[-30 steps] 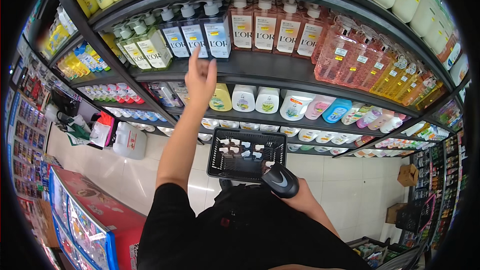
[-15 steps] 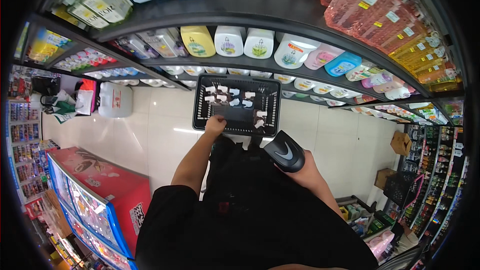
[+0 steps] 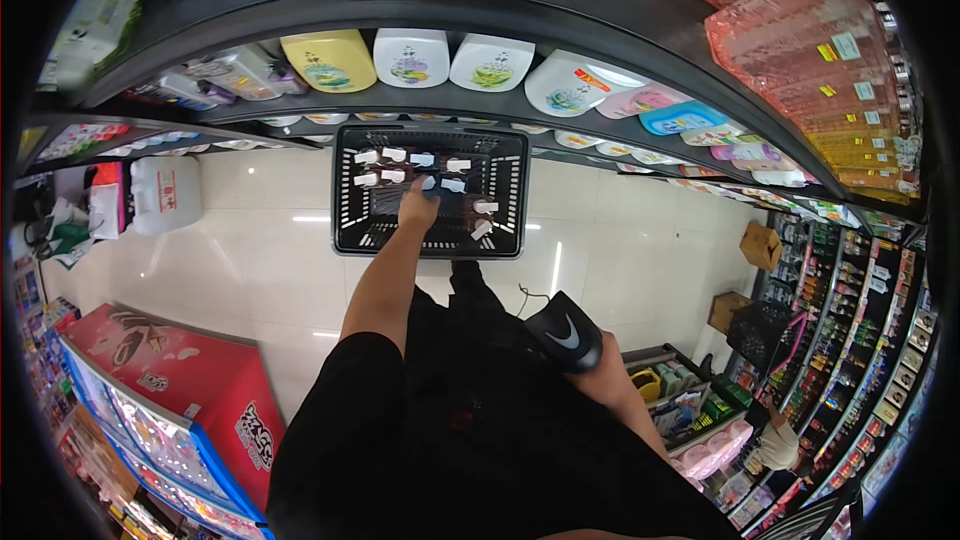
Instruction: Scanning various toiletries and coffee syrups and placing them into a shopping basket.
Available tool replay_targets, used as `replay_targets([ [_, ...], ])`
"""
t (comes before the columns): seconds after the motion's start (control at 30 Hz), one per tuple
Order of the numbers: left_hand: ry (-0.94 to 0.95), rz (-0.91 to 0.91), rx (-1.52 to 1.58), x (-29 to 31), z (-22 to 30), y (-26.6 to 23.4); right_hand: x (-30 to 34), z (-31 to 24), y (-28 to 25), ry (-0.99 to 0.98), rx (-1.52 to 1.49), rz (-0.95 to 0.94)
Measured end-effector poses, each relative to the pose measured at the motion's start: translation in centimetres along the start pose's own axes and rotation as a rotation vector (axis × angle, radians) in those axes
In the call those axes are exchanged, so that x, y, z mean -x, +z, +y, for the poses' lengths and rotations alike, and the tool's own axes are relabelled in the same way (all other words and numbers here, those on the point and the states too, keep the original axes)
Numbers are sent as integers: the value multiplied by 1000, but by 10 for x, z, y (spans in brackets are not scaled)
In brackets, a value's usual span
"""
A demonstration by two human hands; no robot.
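Note:
In the head view a black shopping basket point(image 3: 345, 241) holds several dark bottles with white or pale pump tops, some standing in two rows on the left and a few on the right. My left hand point(image 3: 418, 208) reaches over its near rim, fingers closed at a pump bottle point(image 3: 428, 183) in the nearer row; the fingertips are partly hidden. Held in my right hand point(image 3: 600, 368), at the right of my body, is a black handheld barcode scanner point(image 3: 566, 333), its handle mostly covered by the fingers.
A shelf point(image 3: 450, 10) curves across the top, stocked with yellow and white jugs point(image 3: 410, 58) and pink bottles point(image 3: 765, 35). A red cabinet point(image 3: 190, 360) stands at left, a white jerrycan point(image 3: 166, 194) beyond it. Cardboard boxes point(image 3: 760, 244) and another person point(image 3: 778, 443) are at right.
My left hand has moved from the basket's near edge farther in, onto a pump bottle. The basket now appears farther left and larger. The scanner stays in my right hand.

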State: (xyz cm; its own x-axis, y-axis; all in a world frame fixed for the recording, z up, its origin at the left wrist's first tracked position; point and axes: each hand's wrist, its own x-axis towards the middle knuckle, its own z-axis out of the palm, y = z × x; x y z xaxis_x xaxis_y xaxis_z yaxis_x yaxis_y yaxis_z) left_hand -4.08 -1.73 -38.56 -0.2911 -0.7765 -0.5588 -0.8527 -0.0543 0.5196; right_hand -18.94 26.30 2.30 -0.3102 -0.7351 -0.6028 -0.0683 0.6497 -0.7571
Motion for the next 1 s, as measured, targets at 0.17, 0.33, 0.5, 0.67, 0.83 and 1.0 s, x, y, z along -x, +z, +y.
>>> replay_targets([
  [0.17,70,34,64,-5,-3,-10,-8,0,17,52,-77,36],
  [0.33,375,-138,-44,37,4,-61,-25,-17,31,-44,-72,46],
  [0.5,613,-139,119,113,42,-171,-39,-36,46,-198,-61,34],
  [0.67,511,-220,876,160,55,-273,-45,-59,69,-308,-54,69],
  [0.83,782,-151,1439,180,70,-357,-40,-90,89,-426,-81,97],
  [1.0,771,-109,1942,181,88,-393,-38,-125,111,-566,-38,239],
])
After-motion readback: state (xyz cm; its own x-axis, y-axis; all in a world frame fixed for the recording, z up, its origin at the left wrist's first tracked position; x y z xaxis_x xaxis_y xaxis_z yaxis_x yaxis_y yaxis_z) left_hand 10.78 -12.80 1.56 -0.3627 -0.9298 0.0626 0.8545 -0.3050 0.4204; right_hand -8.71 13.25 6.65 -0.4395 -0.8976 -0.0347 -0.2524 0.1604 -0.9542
